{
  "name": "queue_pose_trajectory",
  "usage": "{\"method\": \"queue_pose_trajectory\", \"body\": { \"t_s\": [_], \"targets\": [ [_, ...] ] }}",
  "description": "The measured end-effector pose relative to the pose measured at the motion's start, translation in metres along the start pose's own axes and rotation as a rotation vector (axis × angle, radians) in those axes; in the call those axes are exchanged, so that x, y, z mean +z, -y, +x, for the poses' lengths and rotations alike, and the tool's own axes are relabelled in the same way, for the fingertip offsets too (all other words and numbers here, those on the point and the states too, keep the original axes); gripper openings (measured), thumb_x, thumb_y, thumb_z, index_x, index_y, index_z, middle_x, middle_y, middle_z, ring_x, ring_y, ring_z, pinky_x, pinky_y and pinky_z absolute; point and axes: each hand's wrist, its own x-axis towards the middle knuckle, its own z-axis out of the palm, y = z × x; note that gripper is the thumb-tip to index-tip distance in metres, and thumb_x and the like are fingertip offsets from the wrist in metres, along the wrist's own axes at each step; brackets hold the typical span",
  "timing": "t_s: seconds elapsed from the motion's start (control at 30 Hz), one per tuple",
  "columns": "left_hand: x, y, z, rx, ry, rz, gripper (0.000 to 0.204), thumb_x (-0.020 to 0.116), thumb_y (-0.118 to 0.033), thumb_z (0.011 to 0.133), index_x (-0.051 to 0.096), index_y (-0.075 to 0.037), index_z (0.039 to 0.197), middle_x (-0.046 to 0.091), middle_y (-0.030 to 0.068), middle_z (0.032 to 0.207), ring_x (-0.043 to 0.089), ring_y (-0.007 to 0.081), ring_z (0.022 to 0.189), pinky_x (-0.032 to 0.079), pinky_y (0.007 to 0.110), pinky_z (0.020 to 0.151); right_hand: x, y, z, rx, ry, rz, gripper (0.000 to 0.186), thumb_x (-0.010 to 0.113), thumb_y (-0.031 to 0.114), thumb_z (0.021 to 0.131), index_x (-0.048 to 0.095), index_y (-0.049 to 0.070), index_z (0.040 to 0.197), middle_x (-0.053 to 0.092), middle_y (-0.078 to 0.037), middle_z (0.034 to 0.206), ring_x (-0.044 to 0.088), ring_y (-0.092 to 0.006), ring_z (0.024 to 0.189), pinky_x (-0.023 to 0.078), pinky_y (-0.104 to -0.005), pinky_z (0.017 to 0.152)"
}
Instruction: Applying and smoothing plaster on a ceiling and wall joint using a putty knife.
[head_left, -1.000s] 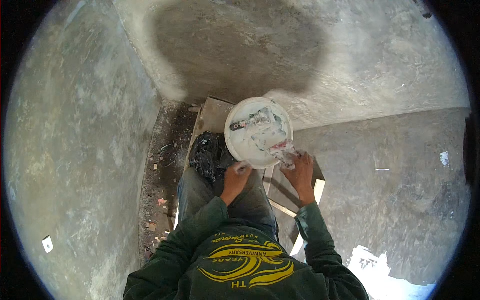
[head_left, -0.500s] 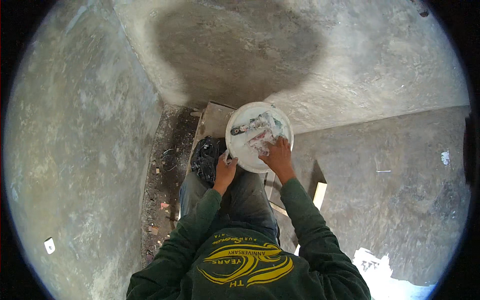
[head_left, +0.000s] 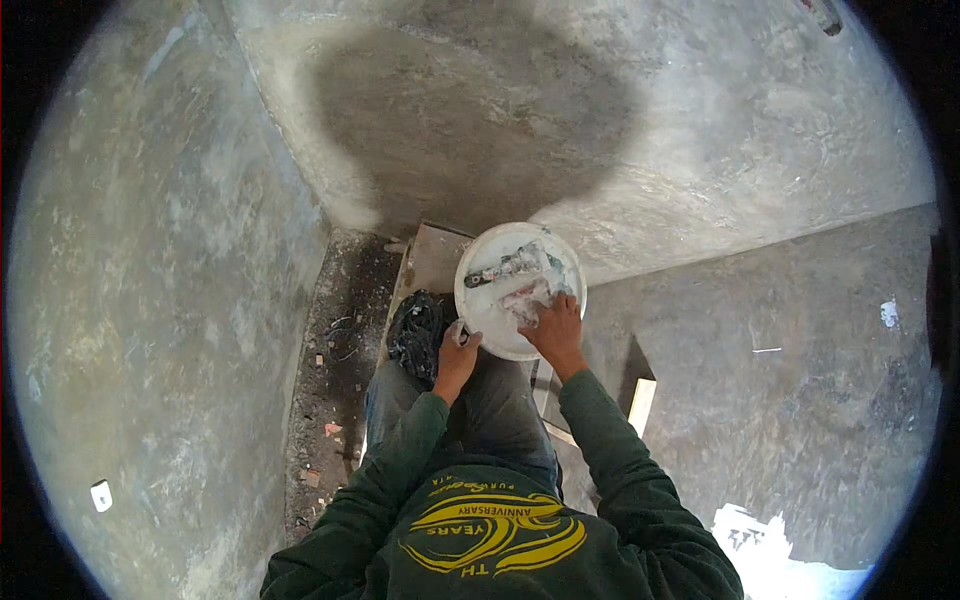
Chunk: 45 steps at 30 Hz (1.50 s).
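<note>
A round white bucket (head_left: 463, 310) stands in front of my knees, with whitish material inside. Across its upper part lies a tool with a dark, holed handle (head_left: 478, 280), its other end coated in white; it looks like a putty knife. My right hand (head_left: 555, 332) reaches over the near right rim, fingers closed on a white-smeared piece with a red patch (head_left: 522, 297) whose kind I cannot make out. At the near left rim, my left hand (head_left: 457, 360) is curled against the bucket, thumb and fingers at its edge. White smears mark its fingertips.
A crumpled black plastic bag (head_left: 413, 330) lies left of the bucket, on a board (head_left: 432, 255). Bare plastered walls (head_left: 170, 300) meet in the corner. Rubble (head_left: 330, 430) litters the strip along the left wall. A wooden batten (head_left: 642, 405) sticks out on the right.
The bucket, hands and surroundings sit slightly lower in the picture. Both hands keep nearly the same places at the bucket, and the tool lies as before.
</note>
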Motion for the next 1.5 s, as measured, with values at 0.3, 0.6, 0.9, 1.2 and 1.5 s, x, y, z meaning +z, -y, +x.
{"method": "queue_pose_trajectory", "body": {
  "t_s": [0.3,0.6,0.9,1.2,1.5],
  "targets": [
    [-0.016,-0.018,-0.009,0.024,-0.011,0.091,0.074,0.064,-0.029,0.099,0.033,0.001,0.159,0.051,0.0266,0.15,0.052,0.0332,0.138,0.043,0.043,0.11,-0.014,-0.068,-0.026,0.099,0.112,0.446,0.048,0.073,0.048,0.087,0.076,0.01,0.117,0.073,-0.019,0.112,0.067,-0.0358,0.103,0.05,-0.0456,0.092],
    [-0.083,-0.105,-0.026,0.223,-0.163,-0.052,0.067,0.068,-0.03,0.099,0.044,0.002,0.153,0.058,0.0207,0.144,0.06,0.0291,0.127,0.049,0.039,0.103,-0.006,-0.072,-0.054,0.352,0.241,2.103,0.065,0.043,0.048,0.108,0.037,0.004,0.155,0.054,-0.017,0.148,0.058,-0.0335,0.13,0.049,-0.0492,0.107],
    [-0.171,-0.242,-0.062,0.797,-0.329,0.162,0.058,0.067,-0.014,0.099,0.046,-0.001,0.152,0.036,0.0195,0.162,0.043,0.0301,0.145,0.046,0.041,0.108,-0.118,0.015,-0.032,-0.006,0.145,2.429,0.055,0.046,0.044,0.103,0.053,0.007,0.143,0.06,-0.02,0.141,0.065,-0.032,0.116,0.054,-0.0443,0.093],
    [-0.19,-0.554,-0.328,1.806,-1.031,0.99,0.07,0.067,-0.01,0.089,0.045,-0.014,0.155,0.039,0.0169,0.162,0.038,0.0397,0.148,0.032,0.051,0.122,-0.328,0.087,0.022,-0.824,0.13,2.623,0.065,0.047,0.049,0.097,0.05,0.009,0.148,0.059,-0.018,0.143,0.061,-0.0349,0.121,0.052,-0.0452,0.092],
    [-0.188,-0.654,-0.527,2.171,-1.853,1.397,0.068,0.062,-0.006,0.091,0.044,-0.019,0.156,0.041,0.0098,0.162,0.038,0.0328,0.149,0.032,0.05,0.125,-0.554,0.182,0.021,-1.385,-0.549,2.401,0.066,0.061,0.042,0.096,0.044,0.013,0.152,0.053,-0.013,0.147,0.051,-0.0292,0.135,0.048,-0.0445,0.104]
  ]
}}
